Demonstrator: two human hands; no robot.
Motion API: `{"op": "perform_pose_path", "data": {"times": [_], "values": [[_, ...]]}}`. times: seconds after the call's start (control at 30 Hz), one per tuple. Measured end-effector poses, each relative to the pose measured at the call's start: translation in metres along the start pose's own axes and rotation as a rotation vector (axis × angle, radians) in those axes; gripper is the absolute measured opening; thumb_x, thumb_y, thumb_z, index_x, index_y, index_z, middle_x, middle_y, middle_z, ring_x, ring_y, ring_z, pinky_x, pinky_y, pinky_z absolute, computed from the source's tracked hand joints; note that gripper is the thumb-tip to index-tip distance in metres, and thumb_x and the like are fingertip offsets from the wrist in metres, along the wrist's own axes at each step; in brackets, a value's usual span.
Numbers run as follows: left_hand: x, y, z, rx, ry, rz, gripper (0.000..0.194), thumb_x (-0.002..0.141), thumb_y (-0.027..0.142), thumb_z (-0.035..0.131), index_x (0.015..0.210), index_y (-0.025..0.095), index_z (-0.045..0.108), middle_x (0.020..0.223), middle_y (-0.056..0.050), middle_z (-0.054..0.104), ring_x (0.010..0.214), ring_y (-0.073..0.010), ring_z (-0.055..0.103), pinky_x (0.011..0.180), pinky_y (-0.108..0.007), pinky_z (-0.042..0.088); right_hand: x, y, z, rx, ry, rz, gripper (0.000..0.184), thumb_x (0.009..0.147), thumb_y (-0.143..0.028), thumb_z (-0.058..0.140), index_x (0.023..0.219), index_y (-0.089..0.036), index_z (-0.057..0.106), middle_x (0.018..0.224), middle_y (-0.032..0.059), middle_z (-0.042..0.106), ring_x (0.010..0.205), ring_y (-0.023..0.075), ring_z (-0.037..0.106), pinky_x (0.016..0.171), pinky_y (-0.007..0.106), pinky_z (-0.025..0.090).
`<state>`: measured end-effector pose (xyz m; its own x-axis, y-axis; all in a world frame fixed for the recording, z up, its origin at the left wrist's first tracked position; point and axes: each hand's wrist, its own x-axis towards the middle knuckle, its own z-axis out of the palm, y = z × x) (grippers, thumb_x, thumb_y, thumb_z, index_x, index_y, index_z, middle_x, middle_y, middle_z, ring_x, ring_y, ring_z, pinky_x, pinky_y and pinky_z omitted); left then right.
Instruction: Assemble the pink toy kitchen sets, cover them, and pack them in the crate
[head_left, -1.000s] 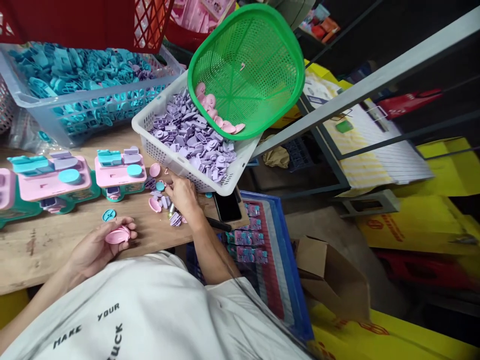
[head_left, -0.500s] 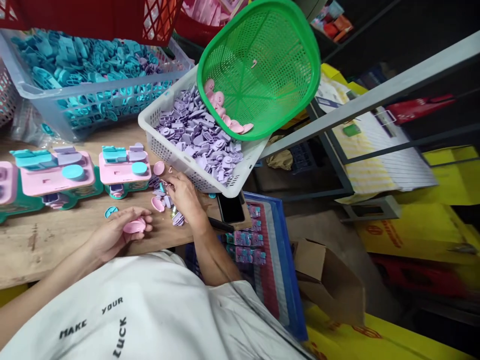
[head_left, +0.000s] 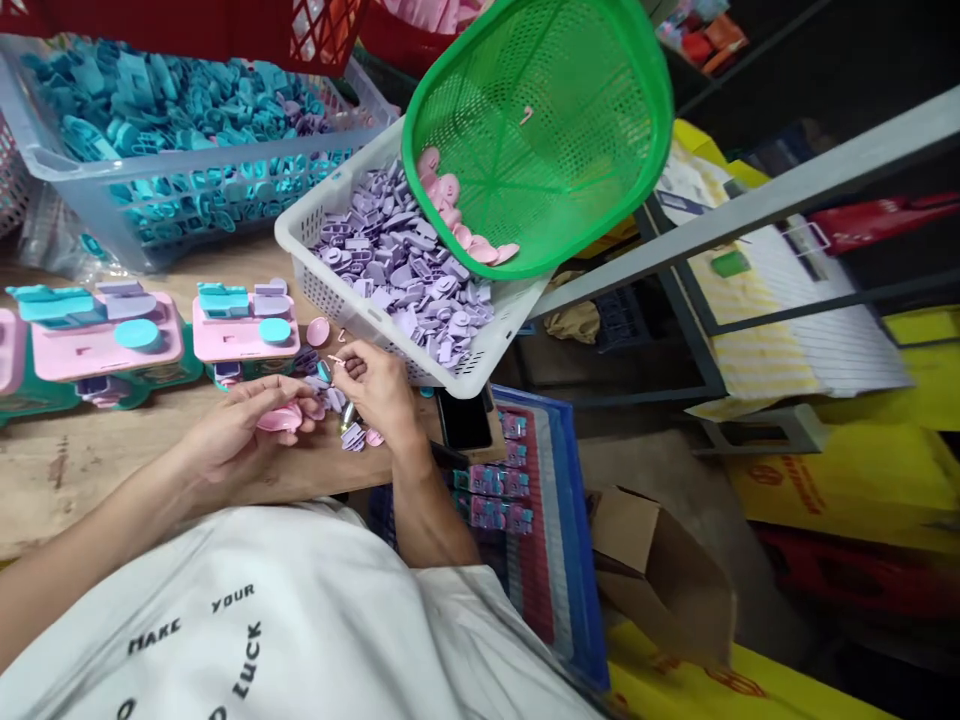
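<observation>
My left hand (head_left: 244,425) is closed around a pink oval plastic piece (head_left: 280,418), which looks like a small shallow bowl. Between the thumb and fingers of my right hand (head_left: 379,395) is a small pink hook-shaped piece (head_left: 337,359). Loose purple parts (head_left: 352,437) lie on the table between and under my hands. Another pink oval piece (head_left: 318,331) rests just beyond them, with a second small pink hook (head_left: 342,336) beside it. To the left stand pink-and-teal toy sets (head_left: 244,335) topped with turquoise and purple parts.
A white basket (head_left: 289,238) of purple parts stands behind my right hand, with a green basket (head_left: 540,215) holding pink pieces tilted on it. A translucent crate (head_left: 120,215) of turquoise parts is at back left. A phone (head_left: 465,420) lies near the table's right edge.
My right hand has lifted a small pink hook from among the loose parts. My left hand, still holding the pink oval piece, has moved right and away from my body, closer to it.
</observation>
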<state>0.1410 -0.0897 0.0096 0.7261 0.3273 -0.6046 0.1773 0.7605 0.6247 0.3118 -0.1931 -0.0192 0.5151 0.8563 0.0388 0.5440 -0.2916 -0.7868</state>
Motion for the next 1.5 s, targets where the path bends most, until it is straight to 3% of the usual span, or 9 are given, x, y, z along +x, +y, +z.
{"op": "perform_pose_path", "data": {"times": [0.1, 0.23, 0.3, 0.53, 0.67, 0.83, 1.03, 1.27, 1.5], "values": [[-0.026, -0.006, -0.033, 0.179, 0.083, 0.161, 0.015, 0.080, 0.026, 0.081, 0.085, 0.013, 0.076, 0.085, -0.010, 0.074, 0.070, -0.0185, 0.068, 0.058, -0.022, 0.056, -0.022, -0.023, 0.012, 0.179, -0.169, -0.064, 0.006, 0.090, -0.020, 0.063, 0.091, -0.018, 0.069, 0.084, -0.0011, 0.069, 0.064, 0.0082, 0.061, 0.062, 0.018, 0.050], [-0.047, -0.028, -0.077, 0.525, 0.558, 0.539, 0.011, 0.083, 0.021, 0.077, 0.094, 0.019, 0.077, 0.090, -0.004, 0.073, 0.081, -0.0161, 0.064, 0.078, -0.020, 0.053, -0.041, -0.043, 0.057, 0.165, -0.474, -0.168, 0.008, 0.093, -0.017, 0.065, 0.094, -0.018, 0.072, 0.086, 0.0003, 0.069, 0.070, 0.0096, 0.065, 0.069, 0.020, 0.053], [-0.050, -0.039, -0.088, 0.658, 0.656, 0.653, 0.016, 0.084, 0.020, 0.074, 0.100, 0.020, 0.077, 0.098, -0.005, 0.072, 0.091, -0.0183, 0.064, 0.091, -0.023, 0.051, -0.042, -0.044, 0.078, 0.053, -0.498, -0.203, 0.011, 0.095, -0.016, 0.064, 0.100, -0.018, 0.074, 0.092, 0.0036, 0.072, 0.080, 0.0130, 0.069, 0.077, 0.023, 0.055], [-0.052, -0.053, -0.099, 0.924, 0.499, 0.817, 0.022, 0.091, 0.024, 0.058, 0.108, 0.019, 0.071, 0.116, -0.014, 0.068, 0.115, -0.0268, 0.061, 0.109, -0.038, 0.044, -0.035, -0.034, 0.080, -0.086, -0.388, -0.316, 0.022, 0.101, -0.015, 0.054, 0.110, -0.020, 0.074, 0.105, 0.0073, 0.073, 0.101, 0.0189, 0.069, 0.093, 0.031, 0.054], [-0.062, -0.055, -0.112, 1.060, 0.584, 0.822, 0.026, 0.089, 0.029, 0.063, 0.112, 0.020, 0.070, 0.123, -0.016, 0.066, 0.120, -0.0308, 0.058, 0.111, -0.043, 0.041, -0.046, -0.031, 0.080, -0.125, -0.475, -0.417, 0.011, 0.096, -0.022, 0.068, 0.105, -0.020, 0.074, 0.102, 0.0071, 0.071, 0.099, 0.0206, 0.066, 0.092, 0.033, 0.053], [-0.067, -0.050, -0.115, 1.087, 0.597, 0.723, 0.017, 0.090, 0.039, 0.060, 0.093, 0.025, 0.069, 0.105, -0.012, 0.070, 0.106, -0.0303, 0.060, 0.104, -0.043, 0.043, -0.050, -0.031, 0.087, -0.271, -0.508, -0.441, 0.011, 0.099, -0.023, 0.062, 0.096, -0.021, 0.072, 0.097, 0.0072, 0.069, 0.095, 0.0222, 0.062, 0.088, 0.035, 0.050], [-0.070, -0.050, -0.118, 1.103, 0.627, 0.794, 0.015, 0.091, 0.035, 0.059, 0.083, 0.023, 0.065, 0.100, -0.011, 0.070, 0.100, -0.0284, 0.062, 0.097, -0.042, 0.046, -0.040, -0.028, 0.061, -0.211, -0.371, -0.393, 0.013, 0.098, -0.026, 0.064, 0.087, -0.020, 0.069, 0.091, 0.0057, 0.069, 0.088, 0.0202, 0.063, 0.083, 0.032, 0.050], [-0.050, -0.045, -0.109, 1.449, 0.525, 0.978, 0.025, 0.099, 0.029, 0.050, 0.112, 0.016, 0.067, 0.113, -0.014, 0.070, 0.103, -0.0286, 0.063, 0.090, -0.042, 0.051, -0.011, 0.005, 0.016, -0.369, 0.134, -0.170, 0.029, 0.101, -0.015, 0.046, 0.112, -0.015, 0.073, 0.103, 0.0120, 0.073, 0.097, 0.0228, 0.067, 0.091, 0.035, 0.051], [-0.026, -0.036, -0.101, 1.809, 0.474, 0.862, 0.035, 0.100, 0.033, 0.047, 0.120, 0.016, 0.069, 0.120, -0.018, 0.069, 0.101, -0.0353, 0.062, 0.084, -0.049, 0.050, 0.011, 0.014, 0.021, -0.581, -0.060, 0.037, 0.040, 0.096, -0.011, 0.054, 0.133, -0.016, 0.069, 0.117, 0.0153, 0.071, 0.102, 0.0265, 0.068, 0.092, 0.036, 0.053]]}}
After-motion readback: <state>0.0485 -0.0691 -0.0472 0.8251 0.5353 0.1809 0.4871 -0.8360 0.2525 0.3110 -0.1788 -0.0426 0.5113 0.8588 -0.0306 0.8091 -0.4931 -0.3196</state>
